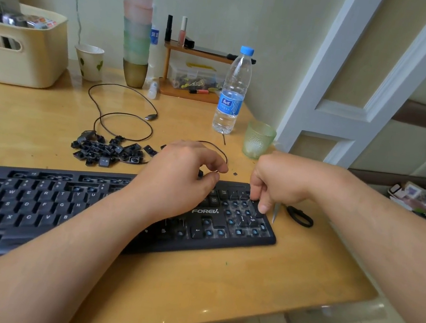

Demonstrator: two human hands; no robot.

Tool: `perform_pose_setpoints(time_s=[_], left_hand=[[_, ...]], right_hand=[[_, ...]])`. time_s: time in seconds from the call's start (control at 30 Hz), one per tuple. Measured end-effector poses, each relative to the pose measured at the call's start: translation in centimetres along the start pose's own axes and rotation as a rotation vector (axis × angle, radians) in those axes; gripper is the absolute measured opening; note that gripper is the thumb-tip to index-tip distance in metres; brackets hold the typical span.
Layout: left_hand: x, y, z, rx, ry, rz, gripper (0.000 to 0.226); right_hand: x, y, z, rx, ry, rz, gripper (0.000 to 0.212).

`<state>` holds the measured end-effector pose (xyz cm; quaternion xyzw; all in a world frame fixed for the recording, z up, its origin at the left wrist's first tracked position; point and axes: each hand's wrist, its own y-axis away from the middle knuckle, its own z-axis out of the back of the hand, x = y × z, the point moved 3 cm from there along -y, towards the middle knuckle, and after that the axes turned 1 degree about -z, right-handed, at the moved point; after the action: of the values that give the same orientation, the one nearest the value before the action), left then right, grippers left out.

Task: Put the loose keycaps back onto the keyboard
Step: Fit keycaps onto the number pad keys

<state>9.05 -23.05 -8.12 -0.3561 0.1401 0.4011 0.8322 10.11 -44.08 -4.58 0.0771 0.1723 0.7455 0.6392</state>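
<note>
Head view, and both hands are working the number-pad end of the black keyboard [104, 217]. The right hand [276, 182] hangs over the top right corner of the pad with its fingers curled downward, fingertips [263, 209] touching or nearly touching the top-right slots; it looks to be seating or pressing a keycap there, though the cap itself is hidden under the fingers, so I cannot tell if it holds one. The left hand [180, 176] sits just beside it, over the block between the main keys and the pad, fingers curled with thumb and forefinger close together as if pinching something small; whether a cap sits in that pinch I cannot tell. Probably it steadies the board or keeps the next piece ready.

Beneath the right hand, many pad slots show bare blue stems, so plenty remains to do. The pile of loose keycaps [109, 152] lies beyond the left hand, to its left on the wooden desk [215, 286], within easy reach for restocking. One small stray piece [235, 173] sits between the two hands, just past the board's far edge. A black loop [299, 216] rests on the desk just right of the right hand.
</note>
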Motion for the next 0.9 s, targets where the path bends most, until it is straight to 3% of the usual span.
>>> perform_pose_setpoints(time_s=[0.13,0.37,0.5,0.7,0.9], left_hand=[[1.5,-0.4,1.0,0.087,-0.127,0.047,0.025],[7.8,-1.0,6.1,0.081,-0.304,0.353,0.036],[8.7,-1.0,6.6,0.113,-0.348,0.393,0.039],[8.0,-0.8,5.4,0.129,-0.305,0.355,0.034],[7.0,-0.8,4.7,0.124,-0.208,0.335,0.029]], right_hand=[[-1.7,-0.3,1.2,-0.214,-0.189,-0.002,0.01],[3.3,-4.1,0.7,-0.484,-0.493,0.111,0.007],[6.0,-6.4,1.2,-0.4,-0.449,0.14,0.008],[6.4,-7.6,1.0,-0.2,-0.342,0.038,0.016],[6.2,-7.0,1.0,-0.245,-0.472,0.007,0.004]])
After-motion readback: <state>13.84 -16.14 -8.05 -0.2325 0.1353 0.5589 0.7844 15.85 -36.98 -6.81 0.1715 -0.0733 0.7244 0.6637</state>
